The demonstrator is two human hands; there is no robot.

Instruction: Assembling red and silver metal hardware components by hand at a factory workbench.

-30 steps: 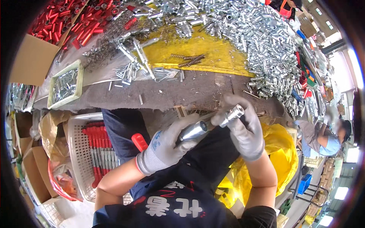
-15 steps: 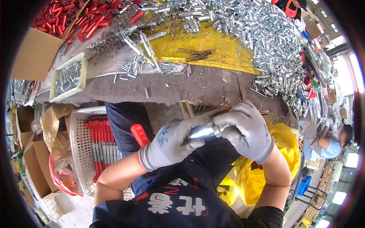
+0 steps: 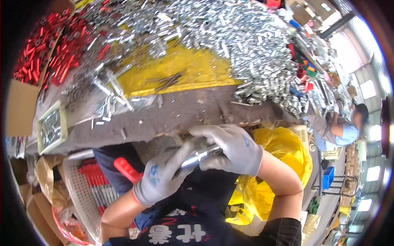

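Head-worn fisheye view, downward

The left forearm (image 3: 120, 213) rises from 7 o'clock toward 1 o'clock, ending in the gloved left grip (image 3: 162, 176), its fingers curled. The right arm (image 3: 284, 207) comes up from 5 o'clock, bends at the elbow (image 3: 292, 189) and slants toward 10 o'clock. The gloved right grip (image 3: 236, 150) is also closed, upper fingers (image 3: 207, 130) reaching toward 9 o'clock, close beside the left.

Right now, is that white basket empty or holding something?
Holding something: red and silver pieces lie inside the white basket. How full, I cannot tell; the left forearm covers part.
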